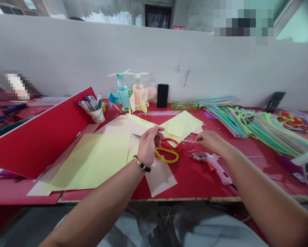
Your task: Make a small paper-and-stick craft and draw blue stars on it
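My left hand (148, 144), with a beaded bracelet at its wrist, hovers above scissors (168, 160) with red and yellow handles. Its thumb and fingers are drawn together; whatever they may hold is too small to make out. My right hand (210, 141) pinches one end of a thin pale pink stick (190, 141) that points left. Behind the stick lies a small yellow paper piece with rounded corners (176, 129) on a larger yellow sheet (188, 120). Below my right hand rests a pink glue gun (215, 164), its nozzle pointing left.
Large yellow sheets (92, 161) cover the left of the red table (195, 188). A red board (48, 137) leans there beside a cup of pens (97, 116). Two bottle helicopters (129, 94), a phone (162, 96) and a green bottle (185, 105) stand or lie behind. Coloured strips (277, 132) spread rightward.
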{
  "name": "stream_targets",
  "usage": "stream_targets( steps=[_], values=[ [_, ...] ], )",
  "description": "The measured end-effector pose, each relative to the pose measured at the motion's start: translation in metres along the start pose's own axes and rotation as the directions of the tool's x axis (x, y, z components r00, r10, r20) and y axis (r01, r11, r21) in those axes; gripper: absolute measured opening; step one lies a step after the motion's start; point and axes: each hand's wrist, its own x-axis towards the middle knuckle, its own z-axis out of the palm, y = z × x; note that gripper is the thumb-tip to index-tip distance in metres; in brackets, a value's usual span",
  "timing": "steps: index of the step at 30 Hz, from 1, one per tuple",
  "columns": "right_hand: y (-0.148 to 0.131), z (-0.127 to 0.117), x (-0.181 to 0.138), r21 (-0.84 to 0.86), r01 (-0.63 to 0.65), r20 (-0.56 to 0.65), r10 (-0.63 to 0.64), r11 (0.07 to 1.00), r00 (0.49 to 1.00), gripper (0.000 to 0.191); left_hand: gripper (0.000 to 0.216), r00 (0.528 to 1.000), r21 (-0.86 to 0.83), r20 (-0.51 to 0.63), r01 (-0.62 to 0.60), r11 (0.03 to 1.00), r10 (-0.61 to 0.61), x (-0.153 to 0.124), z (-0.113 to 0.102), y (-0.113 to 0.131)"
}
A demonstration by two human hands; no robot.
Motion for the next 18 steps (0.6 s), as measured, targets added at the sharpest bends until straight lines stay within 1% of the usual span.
stream_targets(
  steps=[5, 10, 18],
  values=[
    [0.011, 0.008, 0.008, -0.088, 0.005, 0.018, -0.004, 0.996, 1.000, 0.020, 0.042, 1.000, -0.009, 0.001, 0.005, 1.000, -0.005, -0.001, 0.001, 0.001],
    [0.018, 0.011, 0.010, -0.152, 0.009, 0.001, -0.009, 0.988, 1.000, 0.021, 0.040, 1.000, 0.002, 0.004, 0.008, 1.000, -0.008, -0.001, 0.002, 0.001],
    [0.033, 0.012, 0.010, -0.156, -0.042, -0.054, 0.034, 0.987, 0.998, 0.022, 0.041, 1.000, 0.003, 0.019, -0.012, 1.000, 0.012, -0.001, 0.001, 0.000]
  ],
)
